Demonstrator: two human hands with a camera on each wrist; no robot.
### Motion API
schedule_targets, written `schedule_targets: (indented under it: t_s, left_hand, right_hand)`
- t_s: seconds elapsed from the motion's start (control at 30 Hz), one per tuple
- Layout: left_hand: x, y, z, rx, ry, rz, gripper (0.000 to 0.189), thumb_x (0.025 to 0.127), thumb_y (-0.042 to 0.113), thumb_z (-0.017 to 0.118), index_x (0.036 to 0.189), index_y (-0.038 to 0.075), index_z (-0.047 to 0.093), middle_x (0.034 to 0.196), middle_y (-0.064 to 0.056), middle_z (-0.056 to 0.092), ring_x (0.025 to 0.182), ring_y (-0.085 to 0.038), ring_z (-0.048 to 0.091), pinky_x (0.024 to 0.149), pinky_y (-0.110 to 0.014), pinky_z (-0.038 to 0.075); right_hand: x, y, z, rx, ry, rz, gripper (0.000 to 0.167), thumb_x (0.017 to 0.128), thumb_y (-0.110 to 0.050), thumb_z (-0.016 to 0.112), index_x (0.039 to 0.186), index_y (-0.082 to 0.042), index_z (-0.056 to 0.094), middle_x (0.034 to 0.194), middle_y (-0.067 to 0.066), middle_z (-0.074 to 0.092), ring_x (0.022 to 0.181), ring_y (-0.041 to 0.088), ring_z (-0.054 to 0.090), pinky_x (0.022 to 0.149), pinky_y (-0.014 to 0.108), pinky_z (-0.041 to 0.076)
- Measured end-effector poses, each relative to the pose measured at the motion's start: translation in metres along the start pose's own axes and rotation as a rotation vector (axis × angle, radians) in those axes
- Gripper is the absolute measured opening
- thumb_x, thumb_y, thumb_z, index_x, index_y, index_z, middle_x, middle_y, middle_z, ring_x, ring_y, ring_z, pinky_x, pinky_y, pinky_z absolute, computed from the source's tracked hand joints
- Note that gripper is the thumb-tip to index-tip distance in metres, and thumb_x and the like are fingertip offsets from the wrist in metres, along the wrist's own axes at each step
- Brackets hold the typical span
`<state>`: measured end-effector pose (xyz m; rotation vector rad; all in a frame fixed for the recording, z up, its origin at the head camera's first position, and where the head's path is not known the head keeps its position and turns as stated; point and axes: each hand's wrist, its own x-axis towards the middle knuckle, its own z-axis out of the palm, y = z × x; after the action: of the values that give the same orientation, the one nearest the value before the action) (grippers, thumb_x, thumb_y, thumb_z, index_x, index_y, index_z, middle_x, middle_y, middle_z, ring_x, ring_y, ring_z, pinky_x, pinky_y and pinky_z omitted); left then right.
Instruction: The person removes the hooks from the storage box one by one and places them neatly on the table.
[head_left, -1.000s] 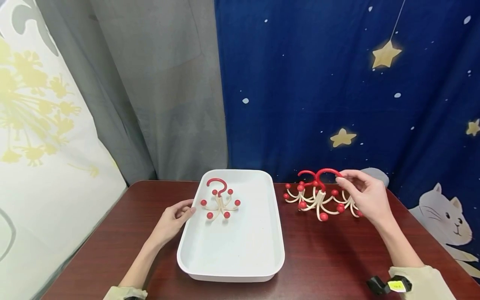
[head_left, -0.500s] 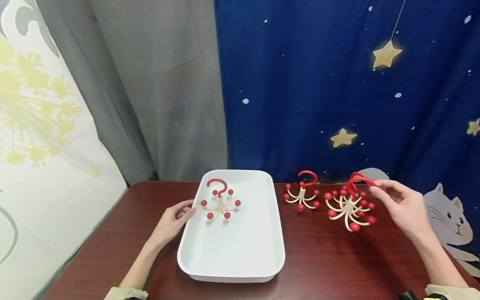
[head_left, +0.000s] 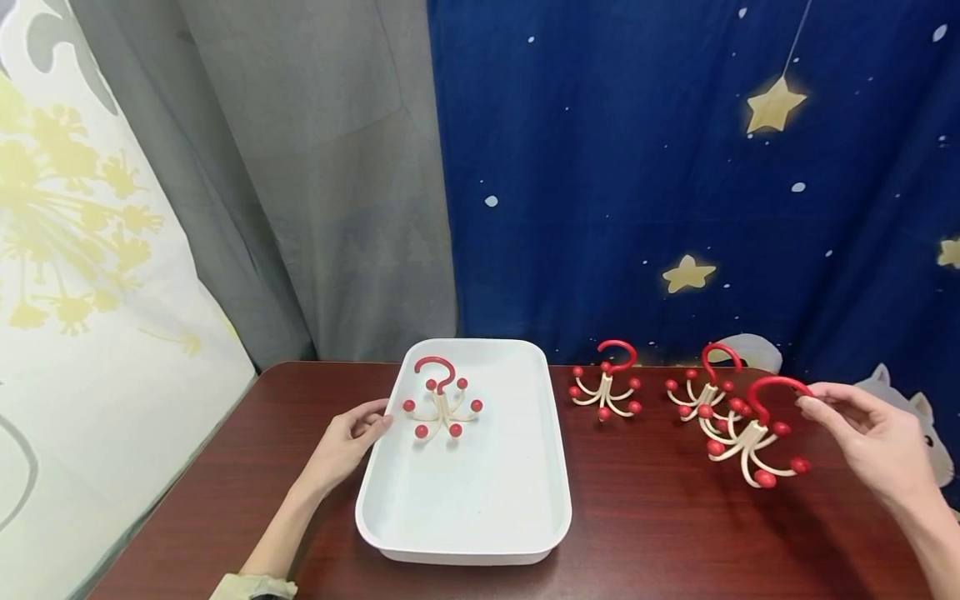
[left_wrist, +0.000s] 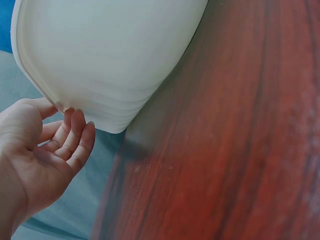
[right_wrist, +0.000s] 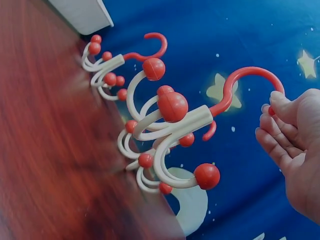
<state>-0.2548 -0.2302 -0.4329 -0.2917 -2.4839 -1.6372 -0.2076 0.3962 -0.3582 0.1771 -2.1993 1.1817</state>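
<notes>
My right hand [head_left: 873, 437] pinches the tip of the red hook on a cream hanger [head_left: 752, 435], whose curved arms end in red balls. The right wrist view shows this hanger [right_wrist: 195, 121] hanging tilted over the table, thumb and fingertips at the hook's end. With thumb and fingers my left hand [head_left: 348, 442] holds the left rim of a white tray [head_left: 480, 500]; in the left wrist view the fingertips meet the tray's edge [left_wrist: 57, 102]. One matching hanger [head_left: 440, 406] stands inside the tray, toward its back left.
Two more such hangers stand at the back right of the brown table [head_left: 637, 517]: one hanger [head_left: 605, 387] near the tray, another hanger [head_left: 705, 402] partly behind the held one. A blue star-patterned curtain [head_left: 600, 167] and a grey curtain [head_left: 360, 208] hang behind the table.
My right hand has moved right and toward the front with its hanger, uncovering the two hangers behind. The left hand and the tray have stayed in place.
</notes>
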Motion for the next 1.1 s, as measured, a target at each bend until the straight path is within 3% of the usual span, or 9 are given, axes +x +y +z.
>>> schedule_targets:
  t_s: [0.37,0.73,0.93,1.1]
  left_hand:
    - [-0.001,0.002,0.001,-0.003,0.003,-0.01,0.042,0.098,0.016,0.068,0.134,-0.004,0.06,0.099,-0.021,0.067,0.08,-0.027,0.063,0.071,-0.025,0.052]
    - [0.001,0.0,0.001,-0.01,0.001,-0.004,0.043,0.098,0.017,0.068,0.134,-0.005,0.059,0.099,-0.021,0.067,0.081,-0.027,0.063,0.072,-0.025,0.053]
    - [0.001,0.0,0.0,-0.017,-0.002,-0.008,0.044,0.098,0.018,0.068,0.134,-0.005,0.059,0.099,-0.021,0.067,0.081,-0.026,0.063,0.072,-0.025,0.053]
    - [0.0,0.0,0.0,-0.018,0.0,-0.013,0.044,0.098,0.019,0.069,0.134,-0.004,0.059,0.099,-0.021,0.067,0.081,-0.026,0.063,0.073,-0.026,0.053]
  right_hand:
    - [-0.012,0.02,-0.015,-0.075,-0.029,0.053,0.016,0.092,-0.008,0.074,0.097,-0.023,0.072,0.084,-0.035,0.065,0.08,-0.022,0.058,0.066,0.003,0.04]
    - [-0.029,0.038,-0.014,-0.122,-0.033,0.061,0.013,0.09,-0.007,0.076,0.094,-0.019,0.073,0.088,-0.04,0.06,0.081,-0.024,0.056,0.067,0.002,0.04]
    - [-0.033,0.043,-0.015,-0.103,-0.073,0.098,0.012,0.092,-0.009,0.074,0.098,-0.019,0.073,0.088,-0.037,0.063,0.082,-0.023,0.056,0.067,0.002,0.039]
    - [-0.033,0.046,-0.016,-0.048,-0.099,0.067,0.016,0.093,-0.002,0.071,0.103,-0.014,0.072,0.089,-0.03,0.068,0.086,-0.019,0.06,0.071,0.002,0.041]
